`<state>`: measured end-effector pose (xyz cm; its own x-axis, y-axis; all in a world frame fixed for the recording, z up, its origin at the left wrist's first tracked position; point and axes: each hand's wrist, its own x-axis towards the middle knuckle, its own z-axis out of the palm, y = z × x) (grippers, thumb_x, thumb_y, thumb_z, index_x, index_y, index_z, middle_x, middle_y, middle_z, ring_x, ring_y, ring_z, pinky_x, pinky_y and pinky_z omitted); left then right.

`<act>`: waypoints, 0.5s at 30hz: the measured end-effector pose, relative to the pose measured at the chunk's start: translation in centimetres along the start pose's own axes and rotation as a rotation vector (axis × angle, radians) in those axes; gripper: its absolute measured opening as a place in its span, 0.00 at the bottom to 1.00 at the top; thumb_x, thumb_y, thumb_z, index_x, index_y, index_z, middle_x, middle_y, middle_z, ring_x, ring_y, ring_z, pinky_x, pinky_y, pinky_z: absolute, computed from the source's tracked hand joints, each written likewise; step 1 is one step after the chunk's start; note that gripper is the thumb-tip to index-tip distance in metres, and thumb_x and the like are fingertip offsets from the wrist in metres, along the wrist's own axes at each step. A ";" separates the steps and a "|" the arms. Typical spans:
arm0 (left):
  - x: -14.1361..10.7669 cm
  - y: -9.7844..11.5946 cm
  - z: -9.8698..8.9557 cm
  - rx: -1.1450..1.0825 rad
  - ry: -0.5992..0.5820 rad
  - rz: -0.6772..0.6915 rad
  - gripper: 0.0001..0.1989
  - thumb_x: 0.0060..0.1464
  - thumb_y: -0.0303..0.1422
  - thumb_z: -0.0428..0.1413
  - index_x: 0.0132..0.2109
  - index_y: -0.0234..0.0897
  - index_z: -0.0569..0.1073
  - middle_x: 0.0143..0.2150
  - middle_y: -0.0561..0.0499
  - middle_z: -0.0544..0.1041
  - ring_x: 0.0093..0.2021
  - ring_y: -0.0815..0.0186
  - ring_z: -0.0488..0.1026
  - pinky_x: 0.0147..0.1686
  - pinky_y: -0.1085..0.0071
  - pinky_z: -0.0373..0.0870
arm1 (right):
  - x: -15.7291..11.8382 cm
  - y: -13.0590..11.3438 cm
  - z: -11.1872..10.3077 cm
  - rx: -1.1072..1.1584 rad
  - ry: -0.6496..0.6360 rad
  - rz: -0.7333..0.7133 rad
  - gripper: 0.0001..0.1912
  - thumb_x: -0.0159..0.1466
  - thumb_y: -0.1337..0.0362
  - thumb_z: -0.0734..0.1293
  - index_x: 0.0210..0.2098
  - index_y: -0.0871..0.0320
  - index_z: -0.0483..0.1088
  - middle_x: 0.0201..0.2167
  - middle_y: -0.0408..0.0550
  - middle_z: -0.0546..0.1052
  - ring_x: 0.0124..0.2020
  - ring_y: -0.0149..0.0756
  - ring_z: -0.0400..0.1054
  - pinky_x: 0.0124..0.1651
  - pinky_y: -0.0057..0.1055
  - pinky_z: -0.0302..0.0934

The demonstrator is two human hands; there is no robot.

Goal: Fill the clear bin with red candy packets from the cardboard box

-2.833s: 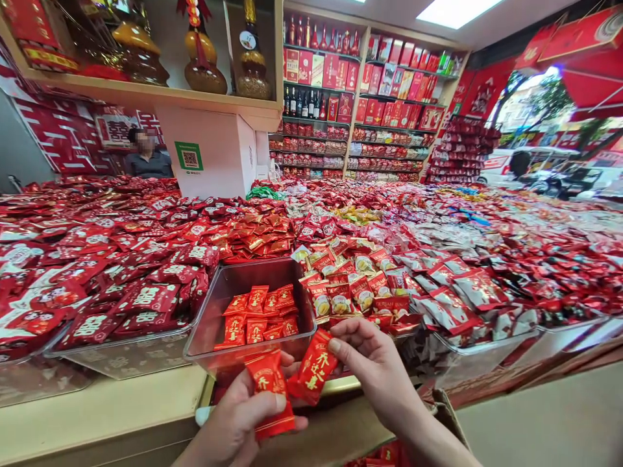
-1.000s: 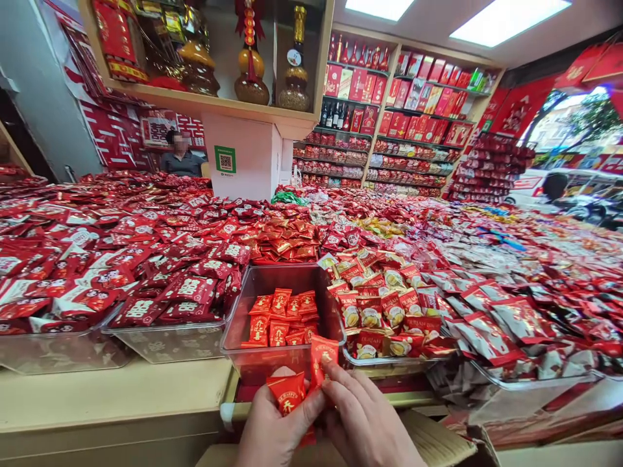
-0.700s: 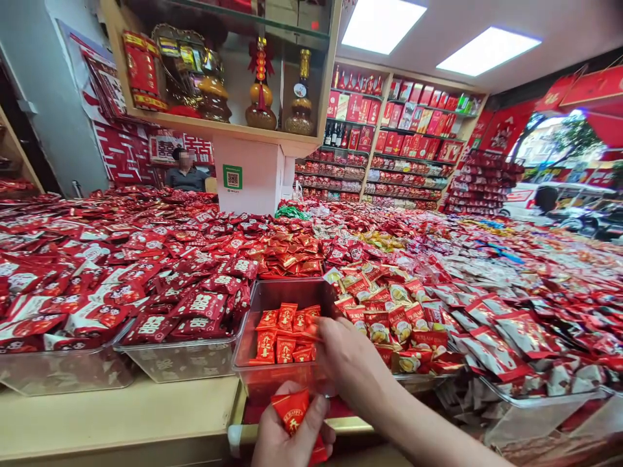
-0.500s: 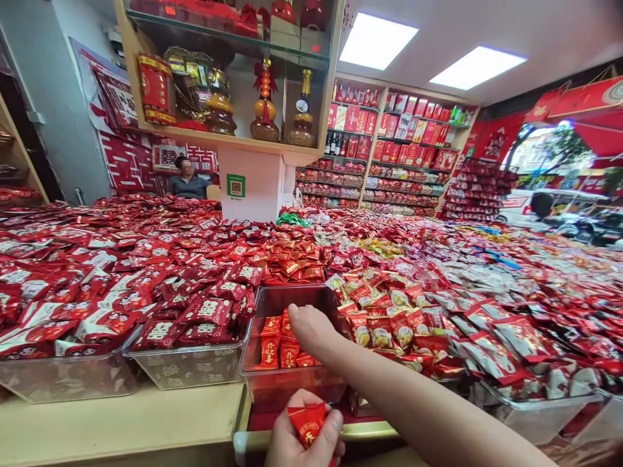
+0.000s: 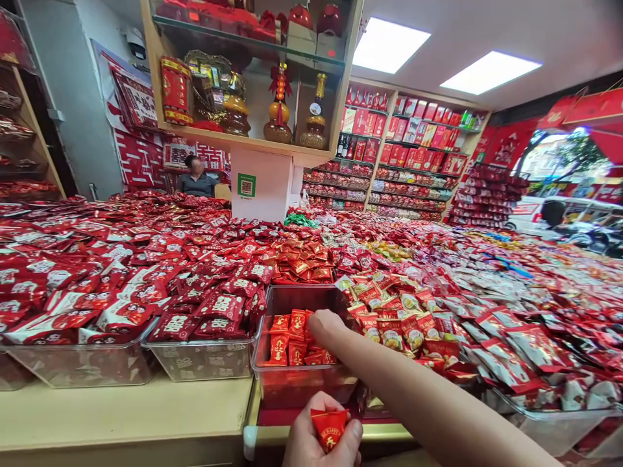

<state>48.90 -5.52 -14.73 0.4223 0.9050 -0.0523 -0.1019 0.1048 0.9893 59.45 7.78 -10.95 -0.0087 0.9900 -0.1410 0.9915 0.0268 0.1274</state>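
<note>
My left hand (image 5: 311,438) is closed around a small red packet (image 5: 329,428) with gold print, low in the view in front of the counter edge. My right hand (image 5: 331,329) reaches into a clear plastic bin (image 5: 302,295) at the centre, over its right part. Its fingers point down and are hidden behind the back of the hand, so what they hold, if anything, does not show. Red packets (image 5: 278,349) with gold characters lie in the bin, left of and below my right hand.
Bins of dark red packets (image 5: 219,305) stand to the left, gold-and-red packets (image 5: 394,324) to the right. A glass-shelved cabinet (image 5: 253,143) overhangs the counter. A person (image 5: 196,181) sits behind at the left. The yellow counter edge (image 5: 121,415) runs along the front.
The whole view has shifted, so things appear farther right. My right hand stays over the bin's right part, and my left hand still holds its packet.
</note>
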 end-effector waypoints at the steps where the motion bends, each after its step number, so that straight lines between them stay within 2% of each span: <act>1: 0.0 0.0 0.0 0.014 -0.006 0.004 0.17 0.40 0.44 0.56 0.27 0.37 0.60 0.15 0.59 0.63 0.16 0.72 0.63 0.18 0.76 0.57 | 0.1 0.2 0.0 0.006 -0.007 0.010 0.09 0.62 0.65 0.61 0.39 0.63 0.68 0.39 0.48 0.72 0.39 0.34 0.68 0.40 0.36 0.64; 6: -0.3 0.6 0.0 0.094 -0.042 0.012 0.14 0.43 0.41 0.55 0.27 0.37 0.60 0.16 0.59 0.63 0.17 0.72 0.64 0.19 0.76 0.58 | -0.2 0.5 -1.1 0.056 -0.001 0.023 0.09 0.62 0.65 0.60 0.38 0.64 0.68 0.37 0.49 0.73 0.38 0.33 0.68 0.39 0.35 0.64; 9: -0.5 1.2 -0.2 -0.035 -0.025 -0.056 0.13 0.42 0.37 0.55 0.32 0.38 0.59 0.17 0.60 0.63 0.17 0.71 0.64 0.18 0.74 0.60 | -1.8 0.4 -3.1 0.097 0.065 -0.033 0.09 0.62 0.69 0.58 0.34 0.66 0.70 0.35 0.54 0.75 0.36 0.36 0.69 0.36 0.31 0.62; 11: -0.7 1.9 -0.3 -0.212 0.012 -0.129 0.14 0.41 0.32 0.54 0.36 0.38 0.59 0.20 0.59 0.67 0.19 0.69 0.67 0.21 0.72 0.65 | -3.9 0.5 -4.5 0.118 0.148 -0.103 0.10 0.61 0.70 0.58 0.34 0.65 0.70 0.35 0.56 0.75 0.38 0.38 0.69 0.36 0.30 0.60; 13: -0.9 2.6 -0.4 -0.336 0.037 -0.196 0.15 0.39 0.28 0.52 0.38 0.38 0.59 0.24 0.57 0.70 0.24 0.67 0.70 0.25 0.69 0.67 | -6.9 0.9 -5.4 0.199 0.251 -0.178 0.10 0.61 0.67 0.57 0.34 0.62 0.70 0.34 0.53 0.75 0.37 0.36 0.69 0.36 0.28 0.57; 15: -1.1 3.2 -0.5 -0.395 0.017 -0.222 0.19 0.39 0.26 0.52 0.41 0.38 0.59 0.26 0.55 0.71 0.26 0.66 0.71 0.26 0.70 0.67 | -10.3 1.4 -5.3 0.432 0.323 -0.231 0.10 0.61 0.65 0.57 0.31 0.60 0.69 0.29 0.48 0.76 0.30 0.33 0.69 0.30 0.25 0.56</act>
<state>47.68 -6.04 -11.59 0.4579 0.8492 -0.2631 -0.3481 0.4436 0.8258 60.26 -1.68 -4.07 -0.2030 0.9591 0.1975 0.9216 0.2552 -0.2923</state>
